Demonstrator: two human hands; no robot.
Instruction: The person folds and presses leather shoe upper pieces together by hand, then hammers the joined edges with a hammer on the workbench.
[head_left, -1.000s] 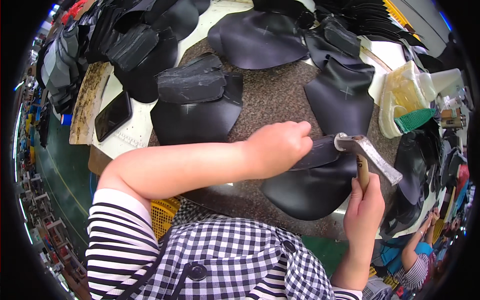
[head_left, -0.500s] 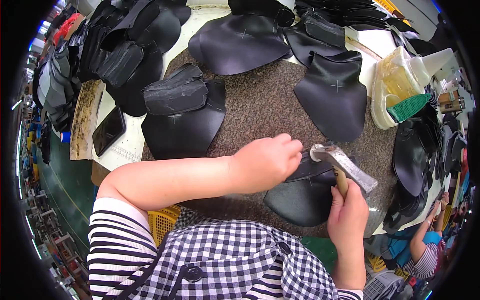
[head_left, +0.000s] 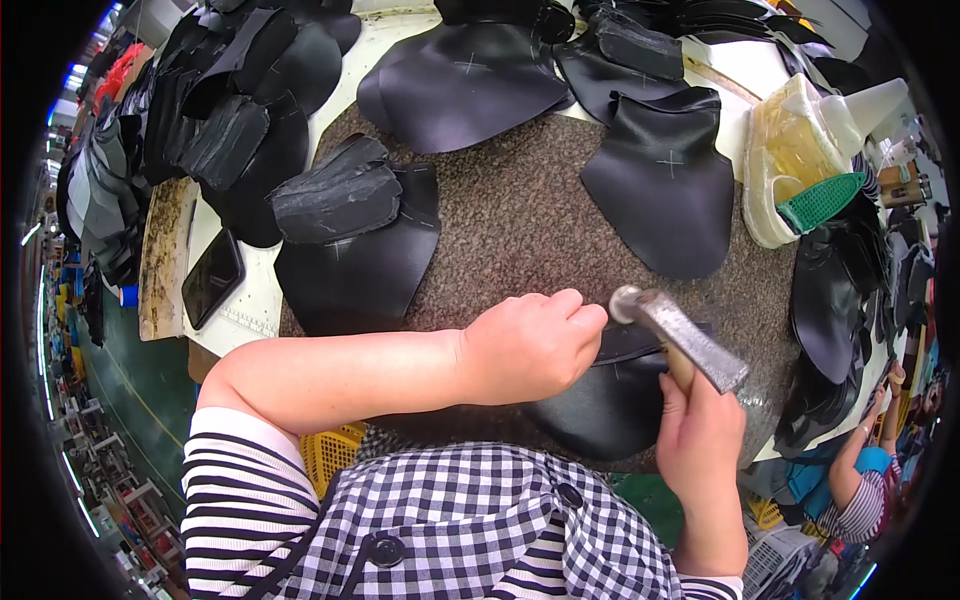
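Observation:
My right hand (head_left: 700, 435) grips a hammer (head_left: 690, 340) by its wooden handle, the metal head raised over the near right of the work slab. The round face of the head is close to the knuckles of my left hand (head_left: 540, 345). That hand is closed, fingers curled down; whatever they pinch is hidden beneath them. Below both hands lies a black leather piece (head_left: 600, 410), its folded upper edge by my left fingers. Farther off on the slab rest another black leather piece (head_left: 665, 190) and, at left, one (head_left: 360, 280) topped by a dark grey stack of strips (head_left: 340, 195).
The speckled brown slab (head_left: 510, 220) sits on a white table. A phone (head_left: 213, 278) and a ruler (head_left: 250, 318) are at left. A glue bottle (head_left: 800, 140) with a green brush (head_left: 822, 203) stands at right. Leather piles (head_left: 225, 150) ring the table. Another person (head_left: 860, 490) is at far right.
The hammer head has shifted slightly left and looks a little blurred. My left hand stays closed at nearly the same place. The whole view has tilted slightly.

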